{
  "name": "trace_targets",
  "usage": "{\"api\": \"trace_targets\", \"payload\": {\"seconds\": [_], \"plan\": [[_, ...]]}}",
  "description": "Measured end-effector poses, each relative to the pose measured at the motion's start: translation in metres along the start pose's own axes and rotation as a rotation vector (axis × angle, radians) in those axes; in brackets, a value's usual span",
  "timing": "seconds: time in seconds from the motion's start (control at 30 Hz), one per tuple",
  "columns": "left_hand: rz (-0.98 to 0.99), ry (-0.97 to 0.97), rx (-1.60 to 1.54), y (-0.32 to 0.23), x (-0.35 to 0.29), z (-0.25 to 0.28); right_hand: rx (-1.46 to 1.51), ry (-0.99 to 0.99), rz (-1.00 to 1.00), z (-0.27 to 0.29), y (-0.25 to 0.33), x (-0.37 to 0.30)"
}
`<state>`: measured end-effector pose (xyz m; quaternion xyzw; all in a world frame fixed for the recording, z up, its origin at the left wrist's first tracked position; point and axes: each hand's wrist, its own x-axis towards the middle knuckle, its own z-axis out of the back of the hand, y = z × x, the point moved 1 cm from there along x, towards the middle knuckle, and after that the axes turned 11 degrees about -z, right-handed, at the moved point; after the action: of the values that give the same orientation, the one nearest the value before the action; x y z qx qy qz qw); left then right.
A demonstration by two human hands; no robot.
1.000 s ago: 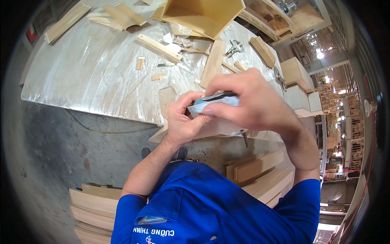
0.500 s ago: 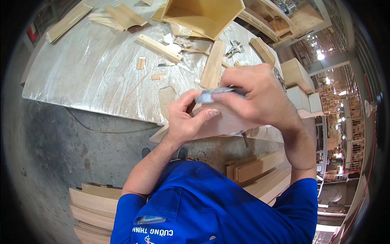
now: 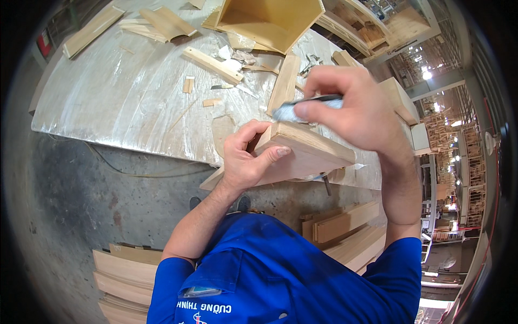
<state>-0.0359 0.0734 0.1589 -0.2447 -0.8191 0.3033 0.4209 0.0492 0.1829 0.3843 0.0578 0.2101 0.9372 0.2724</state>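
My left hand [image 3: 249,156] is closed around the near-left corner of a pale wooden piece [image 3: 307,146], its thumb on the flat face and its fingers behind the edge. The piece is tilted up at the front of the table, its thick upper edge facing me. In my right hand [image 3: 350,105] is a folded blue-grey sheet [image 3: 288,111] with a dark side, pinched between thumb and fingers. It sits just above the far end of the wooden edge, slightly blurred; whether it touches the wood I cannot tell.
On the plastic-covered table [image 3: 124,102] lie wooden strips [image 3: 213,65], a knife [image 3: 247,90], small offcuts [image 3: 211,102] and a metal clamp [image 3: 310,63]. An open yellowish box [image 3: 264,24] stands at the back. Stacked boards [image 3: 127,270] lie low at left, more boards [image 3: 345,222] at right.
My right hand has moved up and to the right with the folded sheet, uncovering the wooden edge. My left hand keeps its hold on the corner.
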Motion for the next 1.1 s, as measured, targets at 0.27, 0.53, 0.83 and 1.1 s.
{"api": "trace_targets", "payload": {"seconds": [0.27, 0.53, 0.83, 1.1], "plan": [[0.030, -0.008, -0.059, 0.008, -0.005, -0.011, -0.271, 0.355, 0.091, -0.024, 0.022, 0.027], [0.023, 0.030, 0.017, 0.012, -0.005, -0.007, -0.246, 0.350, 0.163, -0.013, 0.017, 0.036], [0.037, 0.040, -0.003, 0.003, -0.006, -0.006, -0.033, 0.295, -0.064, 0.058, 0.023, 0.002], [-0.071, 0.042, 0.018, 0.003, 0.000, 0.003, 0.206, 0.164, -0.004, -0.017, -0.030, -0.021]]}}
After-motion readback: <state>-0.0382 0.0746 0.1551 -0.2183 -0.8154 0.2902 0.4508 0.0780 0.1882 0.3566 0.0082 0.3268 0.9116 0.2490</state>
